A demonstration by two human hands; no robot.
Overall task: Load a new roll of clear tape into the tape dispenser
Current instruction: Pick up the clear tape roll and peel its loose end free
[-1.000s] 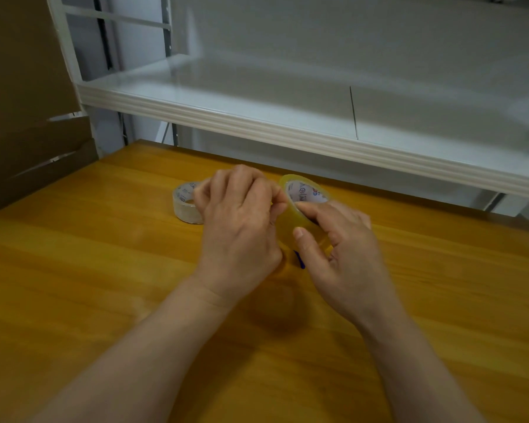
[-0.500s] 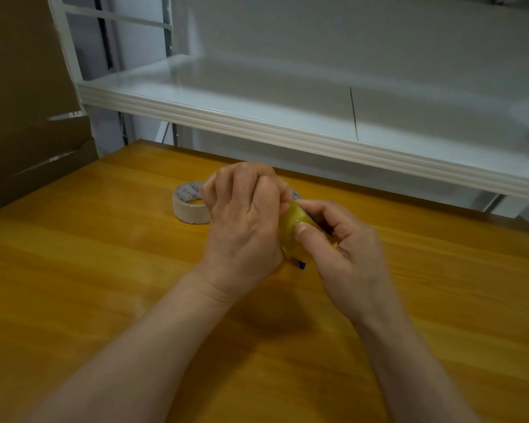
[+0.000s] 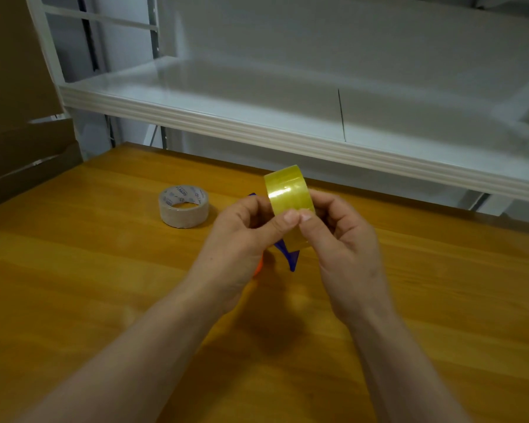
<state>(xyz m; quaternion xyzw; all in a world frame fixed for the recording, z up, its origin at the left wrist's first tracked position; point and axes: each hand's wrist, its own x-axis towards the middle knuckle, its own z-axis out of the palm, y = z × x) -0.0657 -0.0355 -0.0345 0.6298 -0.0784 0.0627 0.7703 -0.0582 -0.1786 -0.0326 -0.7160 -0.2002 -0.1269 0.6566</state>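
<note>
Two bare hands meet just right of the middle of the frame, above a wooden table [image 3: 104,285]. Between them stands a roll of yellowish clear tape [image 3: 287,193], upright on its edge, its curved face turned toward the camera and catching a glint of light. The left hand [image 3: 242,239] and the right hand [image 3: 342,248] both grasp the roll, with their thumb tips pressed side by side against its lower front. Below the roll, a blue tape dispenser [image 3: 289,254] pokes out between the hands; most of it is hidden behind the fingers, so how the roll sits on it cannot be told. A small patch of orange shows under the left palm.

To the left of the hands, well apart from them, a second tape roll [image 3: 184,206] lies flat on the table, its printed core facing up. A white shelf [image 3: 257,129] runs across the upper half of the frame. Brown cardboard [image 3: 13,117] fills the left edge.
</note>
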